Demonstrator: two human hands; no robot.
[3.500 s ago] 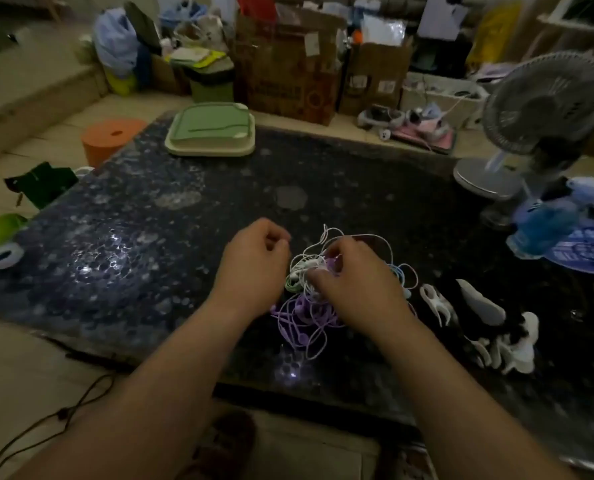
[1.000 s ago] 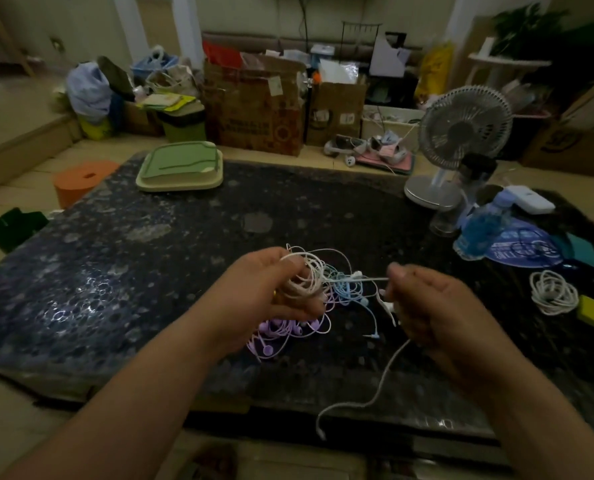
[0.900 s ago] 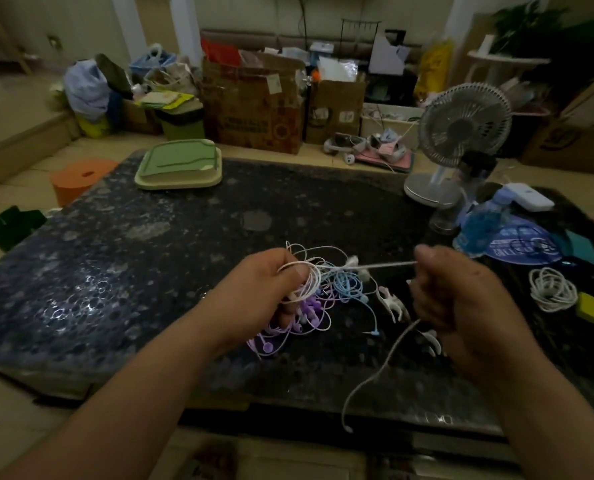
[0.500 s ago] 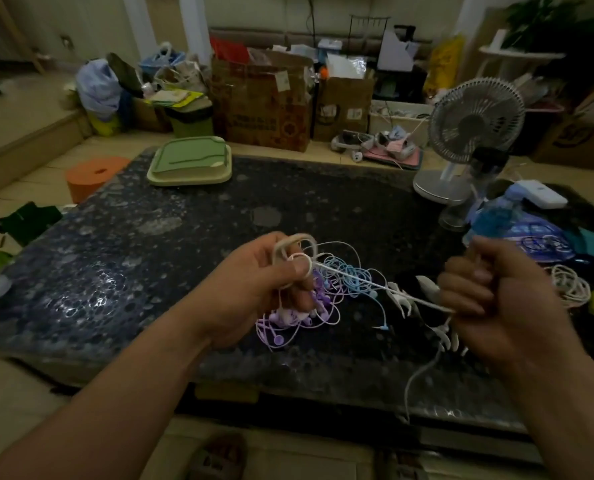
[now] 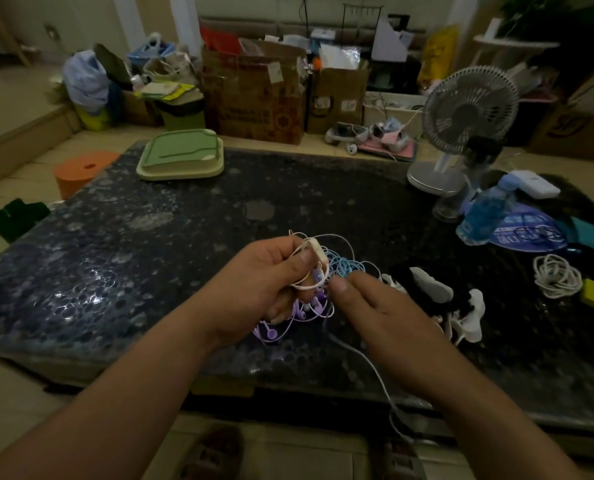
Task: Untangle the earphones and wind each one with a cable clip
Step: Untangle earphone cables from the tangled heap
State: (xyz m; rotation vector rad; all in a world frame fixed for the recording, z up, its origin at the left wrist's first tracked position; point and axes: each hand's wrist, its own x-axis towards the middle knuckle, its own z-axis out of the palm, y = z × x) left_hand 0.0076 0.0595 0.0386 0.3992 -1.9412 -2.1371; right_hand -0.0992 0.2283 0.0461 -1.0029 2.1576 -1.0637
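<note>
Head view: left hand (image 5: 271,282) pinches a white loop of the earphones (image 5: 345,266), which bunch under its fingers. Right hand (image 5: 382,317), just beside, seems to pinch a cable (image 5: 375,368); its fingertips are hidden.

A green lidded box (image 5: 181,155) is sitting on the dark table (image 5: 115,254) well beyond the left hand (image 5: 264,289). A white fan (image 5: 468,109) is standing beyond the right hand (image 5: 385,317), near a blue bottle (image 5: 486,213).

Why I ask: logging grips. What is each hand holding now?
Left hand: grips the looped white earphone cable.
Right hand: thumb at the earphone tangle; whether it pinches cannot be told.
</note>
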